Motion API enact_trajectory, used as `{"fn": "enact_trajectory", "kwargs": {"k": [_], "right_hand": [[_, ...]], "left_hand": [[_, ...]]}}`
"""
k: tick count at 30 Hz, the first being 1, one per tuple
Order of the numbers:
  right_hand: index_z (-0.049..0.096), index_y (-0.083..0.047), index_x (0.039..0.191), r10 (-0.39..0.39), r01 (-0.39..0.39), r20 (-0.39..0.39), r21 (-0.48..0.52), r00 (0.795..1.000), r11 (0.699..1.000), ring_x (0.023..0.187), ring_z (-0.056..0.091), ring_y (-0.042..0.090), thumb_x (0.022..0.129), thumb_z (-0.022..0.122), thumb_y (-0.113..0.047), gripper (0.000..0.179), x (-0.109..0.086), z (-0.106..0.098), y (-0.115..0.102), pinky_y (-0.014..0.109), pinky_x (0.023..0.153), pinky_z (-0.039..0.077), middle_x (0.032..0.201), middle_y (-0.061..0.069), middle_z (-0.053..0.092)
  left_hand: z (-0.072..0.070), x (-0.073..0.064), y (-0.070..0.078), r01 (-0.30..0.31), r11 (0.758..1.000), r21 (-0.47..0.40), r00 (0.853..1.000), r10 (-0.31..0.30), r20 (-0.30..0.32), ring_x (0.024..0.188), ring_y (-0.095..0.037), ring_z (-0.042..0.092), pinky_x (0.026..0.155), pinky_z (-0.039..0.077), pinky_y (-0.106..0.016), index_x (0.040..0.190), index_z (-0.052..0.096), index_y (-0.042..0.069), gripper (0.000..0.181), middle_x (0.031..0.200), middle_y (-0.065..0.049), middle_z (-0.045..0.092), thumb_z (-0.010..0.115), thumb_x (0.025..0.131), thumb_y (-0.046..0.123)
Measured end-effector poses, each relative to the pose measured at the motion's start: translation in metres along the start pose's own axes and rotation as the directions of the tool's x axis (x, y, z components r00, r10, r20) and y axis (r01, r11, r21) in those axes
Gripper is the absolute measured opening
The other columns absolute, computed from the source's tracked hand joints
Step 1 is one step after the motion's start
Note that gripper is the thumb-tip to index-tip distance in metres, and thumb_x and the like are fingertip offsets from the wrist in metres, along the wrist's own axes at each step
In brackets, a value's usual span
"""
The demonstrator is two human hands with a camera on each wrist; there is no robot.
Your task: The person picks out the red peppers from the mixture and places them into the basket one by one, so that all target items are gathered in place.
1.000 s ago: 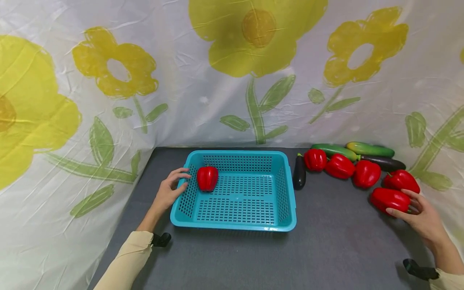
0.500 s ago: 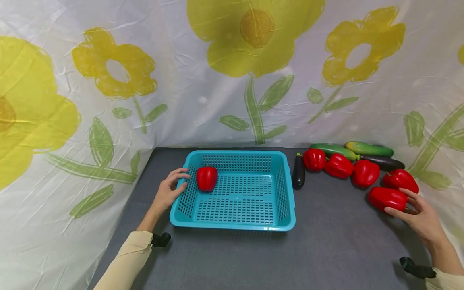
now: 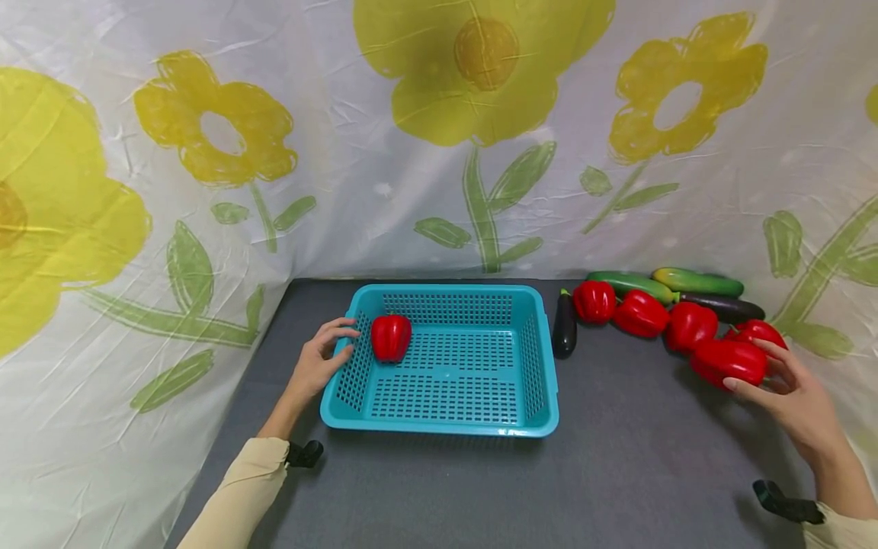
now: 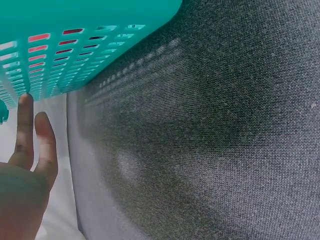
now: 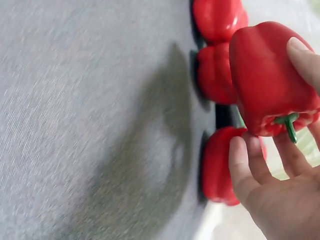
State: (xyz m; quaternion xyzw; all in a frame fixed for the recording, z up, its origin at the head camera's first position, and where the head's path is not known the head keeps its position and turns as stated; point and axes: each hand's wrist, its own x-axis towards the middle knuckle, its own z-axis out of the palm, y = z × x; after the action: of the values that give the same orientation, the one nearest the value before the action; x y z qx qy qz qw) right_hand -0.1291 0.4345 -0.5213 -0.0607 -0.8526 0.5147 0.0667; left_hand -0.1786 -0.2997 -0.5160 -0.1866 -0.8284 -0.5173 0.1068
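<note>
My right hand [image 3: 799, 393] holds a red bell pepper [image 3: 728, 362] by its stem end, thumb on one side and fingers on the other. In the right wrist view this pepper hangs above the grey table, its green stem facing my palm. Far to the left, my left hand [image 3: 321, 362] rests at the left rim of a blue perforated basket [image 3: 551, 381], fingers loosely extended. Two of its fingers [image 4: 25, 120] stand straight at the basket's outer wall in the left wrist view. Another red bell pepper [image 3: 391, 338] lies inside the basket, near its left wall.
Several red bell peppers [image 3: 641, 313] lie in a row at the back right. Behind them are a green cucumber [image 3: 627, 284], a yellow-green cucumber [image 3: 700, 282] and a dark eggplant [image 3: 728, 307]. A second eggplant [image 3: 565, 328] lies beside the basket's right wall. A flowered curtain [image 3: 384, 221] backs the table.
My right hand has raised the bell pepper from the table and shifted it slightly back and left, so that it now partly covers the pepper behind. The left hand and basket have stayed put.
</note>
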Motion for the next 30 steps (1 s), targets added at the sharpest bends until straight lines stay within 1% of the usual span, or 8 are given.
{"fn": "enact_trajectory", "kwargs": {"k": [6,9,15,19,22,24,26,30], "right_hand": [[0.041,-0.029,0.157,-0.018,0.018,-0.011,-0.014,1.000,1.000,0.104,0.046,0.004,0.090,0.080,-0.014,0.079,0.003,0.007,-0.017,0.011,0.070,0.049,0.145,-0.001,0.043],[0.042,-0.029,0.156,-0.045,0.045,-0.012,-0.036,0.999,0.998,0.105,0.046,0.006,0.090,0.080,-0.015,0.078,0.005,0.011,-0.023,0.012,0.071,0.048,0.147,0.006,0.041],[0.044,-0.026,0.156,-0.075,0.074,0.040,0.036,0.996,0.997,0.103,0.052,0.004,0.092,0.075,-0.006,0.073,0.007,0.014,-0.033,0.014,0.072,0.051,0.132,-0.004,0.046],[0.042,-0.022,0.157,-0.093,0.087,0.070,0.075,0.993,0.993,0.106,0.053,0.002,0.093,0.073,-0.004,0.073,0.008,0.020,-0.043,0.013,0.075,0.051,0.129,-0.010,0.049],[0.042,-0.016,0.156,-0.116,0.101,0.077,0.173,0.990,0.980,0.106,0.056,0.004,0.092,0.073,0.000,0.073,0.009,0.027,-0.051,0.014,0.077,0.052,0.129,-0.007,0.053],[0.043,-0.013,0.155,-0.132,0.106,0.086,0.258,0.988,0.960,0.104,0.060,0.006,0.091,0.072,0.005,0.072,0.011,0.032,-0.056,0.015,0.077,0.052,0.129,-0.003,0.055],[0.043,-0.010,0.153,-0.143,0.107,0.097,0.302,0.985,0.947,0.101,0.063,0.008,0.091,0.071,0.007,0.071,0.011,0.036,-0.061,0.017,0.076,0.053,0.129,0.000,0.057],[0.044,-0.012,0.153,-0.156,0.127,0.105,0.241,0.982,0.962,0.102,0.062,0.010,0.092,0.072,0.003,0.069,0.012,0.042,-0.068,0.019,0.075,0.054,0.129,-0.004,0.058]], "left_hand": [[0.000,0.000,-0.004,0.009,1.000,0.011,1.000,-0.009,-0.007,0.127,-0.027,0.049,0.099,0.042,-0.026,0.121,0.066,-0.005,0.026,0.144,-0.021,0.049,0.061,0.096,-0.011],[0.000,0.000,-0.003,0.006,1.000,0.016,1.000,-0.006,-0.006,0.126,-0.031,0.049,0.098,0.043,-0.027,0.120,0.066,-0.007,0.026,0.143,-0.023,0.049,0.061,0.095,-0.012],[0.000,-0.001,0.003,0.004,1.000,-0.011,1.000,-0.004,-0.003,0.128,-0.036,0.047,0.099,0.041,-0.027,0.121,0.066,-0.006,0.025,0.144,-0.022,0.049,0.061,0.097,-0.010],[0.001,0.000,0.003,-0.008,1.000,-0.014,1.000,0.007,-0.005,0.128,-0.037,0.046,0.099,0.041,-0.026,0.121,0.066,-0.007,0.025,0.143,-0.023,0.049,0.061,0.096,-0.011],[0.000,0.000,0.002,-0.005,1.000,-0.023,1.000,0.005,-0.010,0.129,-0.036,0.045,0.098,0.040,-0.025,0.120,0.066,-0.007,0.025,0.143,-0.023,0.049,0.061,0.096,-0.011],[0.000,-0.001,0.002,-0.001,1.000,-0.025,1.000,0.001,-0.012,0.130,-0.035,0.044,0.099,0.040,-0.025,0.120,0.066,-0.006,0.024,0.144,-0.022,0.049,0.060,0.097,-0.010],[0.001,-0.001,0.002,-0.003,1.000,-0.027,1.000,0.003,-0.010,0.130,-0.036,0.044,0.100,0.039,-0.025,0.120,0.066,-0.007,0.024,0.144,-0.022,0.049,0.060,0.097,-0.011],[0.002,-0.001,0.002,-0.004,1.000,-0.024,1.000,0.004,-0.009,0.130,-0.037,0.044,0.101,0.038,-0.023,0.120,0.066,-0.007,0.024,0.144,-0.023,0.049,0.059,0.097,-0.011]]}}
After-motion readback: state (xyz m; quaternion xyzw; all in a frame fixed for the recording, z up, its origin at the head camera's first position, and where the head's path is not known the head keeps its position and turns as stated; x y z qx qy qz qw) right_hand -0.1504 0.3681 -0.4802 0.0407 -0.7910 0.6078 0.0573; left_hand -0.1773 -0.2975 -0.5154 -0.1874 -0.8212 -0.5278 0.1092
